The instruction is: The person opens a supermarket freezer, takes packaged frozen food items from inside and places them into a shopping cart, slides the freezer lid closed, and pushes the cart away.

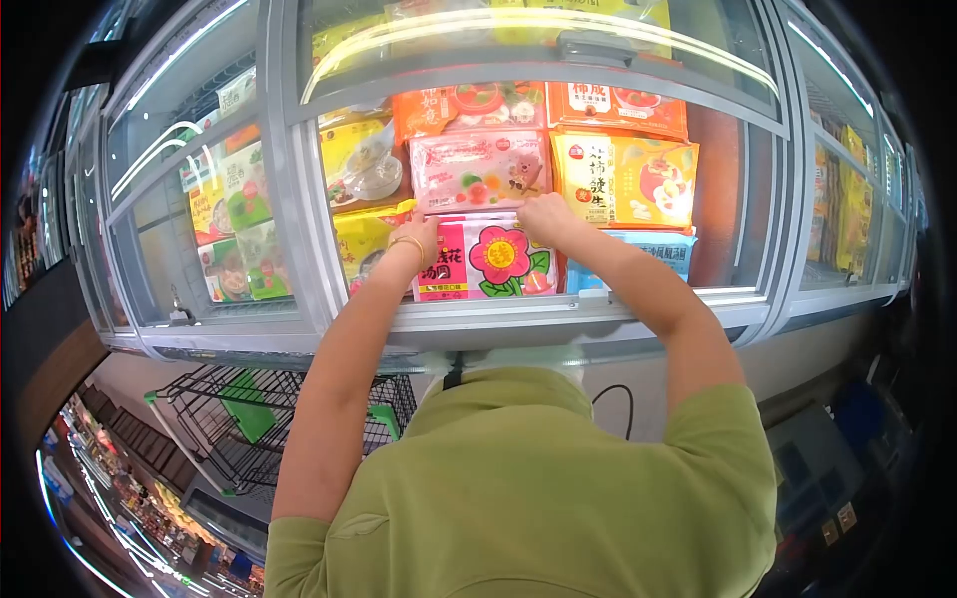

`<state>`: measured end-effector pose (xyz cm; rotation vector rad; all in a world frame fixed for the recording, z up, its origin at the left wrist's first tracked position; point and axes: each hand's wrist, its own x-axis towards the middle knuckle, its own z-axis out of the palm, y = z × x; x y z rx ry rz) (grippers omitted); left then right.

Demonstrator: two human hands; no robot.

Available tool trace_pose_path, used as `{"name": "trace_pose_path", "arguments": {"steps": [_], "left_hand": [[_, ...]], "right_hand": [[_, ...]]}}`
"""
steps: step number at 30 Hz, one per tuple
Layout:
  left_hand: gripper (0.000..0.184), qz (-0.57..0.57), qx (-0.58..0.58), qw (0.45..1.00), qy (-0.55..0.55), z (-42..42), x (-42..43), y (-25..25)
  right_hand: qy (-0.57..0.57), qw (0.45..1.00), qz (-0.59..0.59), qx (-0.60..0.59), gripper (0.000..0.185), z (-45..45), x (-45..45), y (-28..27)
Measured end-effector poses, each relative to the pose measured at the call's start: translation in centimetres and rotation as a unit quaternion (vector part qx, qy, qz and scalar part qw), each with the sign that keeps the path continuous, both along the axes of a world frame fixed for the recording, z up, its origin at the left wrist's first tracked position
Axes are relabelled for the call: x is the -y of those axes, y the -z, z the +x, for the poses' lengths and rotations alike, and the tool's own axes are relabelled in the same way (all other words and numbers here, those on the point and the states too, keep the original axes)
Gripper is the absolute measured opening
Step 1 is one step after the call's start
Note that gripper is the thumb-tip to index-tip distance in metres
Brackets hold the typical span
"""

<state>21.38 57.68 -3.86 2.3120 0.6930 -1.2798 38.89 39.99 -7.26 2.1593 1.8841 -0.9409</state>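
Inside a glass-topped freezer, a pink-and-white bag of frozen rice balls [495, 257] with a large pink flower print lies in the front row. At its upper left corner is my left hand [414, 239], a bracelet on the wrist and the fingers curled. My right hand [546, 218] grips its upper right corner, fingers bent and partly hidden. Directly behind it lies a pale pink bag [478, 171], close to the fingertips of both hands. To the right are a yellow-and-orange bag [626, 181] and a light blue bag [653, 257].
Orange bags [618, 108] fill the back, and yellow bags [361, 159] line the left. The freezer's metal front rim [478, 317] runs beneath my forearms. A sliding glass lid [548, 75] covers the far part. A wire shopping cart [249, 419] with green parts stands lower left.
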Motion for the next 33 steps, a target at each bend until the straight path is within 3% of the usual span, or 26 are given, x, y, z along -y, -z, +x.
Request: {"name": "trace_pose_path", "arguments": {"steps": [4, 6, 8, 10, 11, 12, 14, 15, 17, 18, 21, 23, 27, 30, 33], "left_hand": [[0.056, 0.001, 0.017, 1.0, 0.012, -0.5, -0.1, 0.6], [0.046, -0.009, 0.029, 1.0, -0.004, 0.0, 0.1, -0.7], [0.054, -0.009, 0.039, 0.999, -0.012, -0.2, 0.2, -1.0], [0.05, 0.014, 0.053, 0.998, -0.007, -0.4, 0.8, -0.7], [0.045, -0.002, 0.029, 0.999, 0.02, -0.2, 0.9, -1.0], [0.035, -0.067, 0.002, 0.998, -0.004, 0.8, 0.7, -4.9], [0.027, -0.097, 0.023, 0.995, 0.002, -0.6, 2.0, -1.4], [0.031, -0.12, 0.021, 0.992, -0.017, -0.5, 2.4, -1.5], [0.03, -0.143, 0.045, 0.988, -0.024, -0.4, 3.1, -2.2], [0.035, -0.113, 0.029, 0.993, 0.016, 0.3, 3.2, -4.0], [0.037, -0.074, 0.098, 0.991, -0.047, -0.4, 3.4, -4.9], [0.042, -0.073, 0.222, 0.959, -0.159, -1.5, 3.8, -6.6], [0.044, -0.093, 0.286, 0.927, -0.226, -2.9, 3.6, -9.8], [0.039, -0.093, 0.381, 0.885, -0.252, -2.6, 3.5, -15.1], [0.03, -0.214, 0.514, 0.743, -0.371, -2.8, 4.3, -23.4]], "right_hand": [[-0.023, 0.999, -0.038, -0.003, 0.019, 0.4, -0.6, -1.1], [-0.008, 0.999, -0.036, 0.0, 0.009, 0.6, -0.7, -2.1], [-0.021, 0.998, -0.065, 0.014, 0.019, 0.6, -1.0, -1.8], [0.007, 0.997, 0.066, 0.039, 0.028, -0.1, -0.4, -1.5], [0.018, 0.997, 0.078, 0.009, 0.034, -0.6, -0.7, -2.1], [-0.012, 0.996, 0.084, -0.023, 0.043, -0.8, -0.8, -1.0], [-0.067, 0.984, 0.037, -0.161, 0.034, -2.1, -0.8, -1.1], [-0.033, 0.951, -0.168, -0.256, 0.034, -3.4, -1.8, -3.7], [-0.088, 0.856, -0.207, -0.465, 0.033, -4.1, 0.1, -1.3], [0.089, 0.826, -0.423, -0.36, 0.034, -5.2, 0.9, -0.2], [0.066, 0.836, -0.391, -0.379, 0.035, -5.1, 1.1, 0.2], [0.058, 0.83, -0.389, -0.396, 0.035, -4.9, 1.0, 0.1], [0.034, 0.821, -0.397, -0.41, 0.037, -4.5, 0.8, 0.1], [0.027, 0.821, -0.38, -0.425, 0.037, -4.1, 0.4, 0.0], [0.023, 0.82, -0.354, -0.449, 0.038, -3.6, -0.1, -0.2]]}}
